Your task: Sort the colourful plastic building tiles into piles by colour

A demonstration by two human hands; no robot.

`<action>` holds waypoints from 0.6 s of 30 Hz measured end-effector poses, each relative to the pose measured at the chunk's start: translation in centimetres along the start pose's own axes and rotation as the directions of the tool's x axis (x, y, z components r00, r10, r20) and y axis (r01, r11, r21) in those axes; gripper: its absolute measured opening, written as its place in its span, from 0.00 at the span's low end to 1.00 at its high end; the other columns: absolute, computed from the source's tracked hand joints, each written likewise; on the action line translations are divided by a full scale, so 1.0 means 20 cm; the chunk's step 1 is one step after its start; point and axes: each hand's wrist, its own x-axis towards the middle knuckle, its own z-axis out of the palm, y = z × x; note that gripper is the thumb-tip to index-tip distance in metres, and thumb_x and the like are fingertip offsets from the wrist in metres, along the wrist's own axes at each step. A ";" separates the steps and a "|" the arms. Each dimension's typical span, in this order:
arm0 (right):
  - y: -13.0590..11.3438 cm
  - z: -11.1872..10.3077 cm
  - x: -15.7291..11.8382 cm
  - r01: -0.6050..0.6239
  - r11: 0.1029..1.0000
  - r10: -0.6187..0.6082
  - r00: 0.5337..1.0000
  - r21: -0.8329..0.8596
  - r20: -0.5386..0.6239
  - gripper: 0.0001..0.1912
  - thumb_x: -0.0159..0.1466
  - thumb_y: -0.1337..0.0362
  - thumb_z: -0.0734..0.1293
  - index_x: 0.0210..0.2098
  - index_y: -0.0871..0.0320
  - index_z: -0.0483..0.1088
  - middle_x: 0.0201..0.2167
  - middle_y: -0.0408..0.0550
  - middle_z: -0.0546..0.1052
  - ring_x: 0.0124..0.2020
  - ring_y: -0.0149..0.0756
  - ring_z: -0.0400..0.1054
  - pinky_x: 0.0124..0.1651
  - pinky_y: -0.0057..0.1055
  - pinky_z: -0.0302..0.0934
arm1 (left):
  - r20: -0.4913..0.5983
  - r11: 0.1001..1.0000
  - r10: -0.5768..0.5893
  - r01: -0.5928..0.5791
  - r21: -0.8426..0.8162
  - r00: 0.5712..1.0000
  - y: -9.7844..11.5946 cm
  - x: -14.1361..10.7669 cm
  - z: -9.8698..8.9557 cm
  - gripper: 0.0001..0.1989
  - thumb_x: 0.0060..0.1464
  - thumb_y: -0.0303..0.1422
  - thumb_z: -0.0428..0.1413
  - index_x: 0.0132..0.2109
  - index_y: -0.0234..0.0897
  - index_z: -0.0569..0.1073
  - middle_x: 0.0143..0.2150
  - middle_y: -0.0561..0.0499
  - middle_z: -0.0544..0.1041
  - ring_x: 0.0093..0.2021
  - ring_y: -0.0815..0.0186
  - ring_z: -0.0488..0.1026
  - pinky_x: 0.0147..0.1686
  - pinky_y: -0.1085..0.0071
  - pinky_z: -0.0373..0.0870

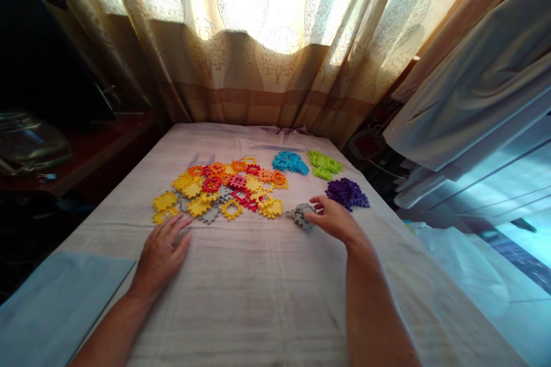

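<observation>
My left hand [165,250] lies on the white sheet with its fingers spread, close to the near left edge of a mixed heap of yellow, orange, red and grey interlocking plastic tiles [193,189]. Over a small pile of grey tiles [302,215] hovers my right hand [334,218], its thumb and fingers parted. Whether its fingertips touch the grey pieces I cannot tell. Just beyond that hand sits a pile of purple tiles [346,193]. Blue tiles [290,162] and lime green tiles [323,164] form separate piles farther back.
The tiles lie on a sheet-covered table [241,298]. A pale blue flat item [64,304] is at the front left. Patterned curtains [253,69] hang behind the far edge. On the left, a dark wooden surface [107,149] holds a glass vessel [32,143].
</observation>
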 end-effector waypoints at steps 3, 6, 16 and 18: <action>0.10 -0.02 0.03 -0.079 0.997 0.079 0.997 -0.010 0.015 0.23 0.58 0.60 0.68 0.52 0.59 0.70 0.46 0.53 0.77 0.42 0.38 0.72 0.42 0.30 0.62 | -0.006 1.000 0.003 -0.003 -0.009 1.000 0.00 0.00 0.00 0.20 0.58 0.43 0.46 0.50 0.42 0.74 0.55 0.45 0.75 0.56 0.53 0.70 0.57 0.54 0.66; 0.14 -0.02 0.04 -0.095 0.995 0.096 0.995 -0.009 0.038 0.22 0.57 0.59 0.69 0.50 0.59 0.72 0.45 0.52 0.77 0.42 0.39 0.72 0.42 0.29 0.62 | 0.012 1.000 -0.010 0.010 -0.012 1.000 -0.01 0.00 0.00 0.20 0.58 0.43 0.46 0.50 0.42 0.74 0.56 0.45 0.74 0.56 0.53 0.69 0.58 0.53 0.65; 0.13 0.00 0.05 -0.050 0.995 0.051 0.999 -0.090 0.011 0.23 0.60 0.53 0.67 0.50 0.60 0.73 0.46 0.55 0.78 0.44 0.43 0.72 0.45 0.32 0.62 | 0.017 1.000 -0.019 0.018 0.010 1.000 0.01 0.00 0.00 0.19 0.58 0.41 0.47 0.50 0.42 0.74 0.56 0.46 0.74 0.56 0.55 0.70 0.58 0.54 0.65; 0.08 0.02 0.04 -0.007 0.993 -0.002 0.997 -0.116 -0.077 0.20 0.62 0.54 0.65 0.48 0.59 0.74 0.45 0.54 0.78 0.45 0.42 0.72 0.45 0.32 0.62 | 0.012 1.000 -0.012 0.012 0.017 1.000 0.01 -0.01 0.00 0.19 0.58 0.41 0.46 0.50 0.42 0.75 0.56 0.45 0.74 0.56 0.55 0.70 0.57 0.54 0.66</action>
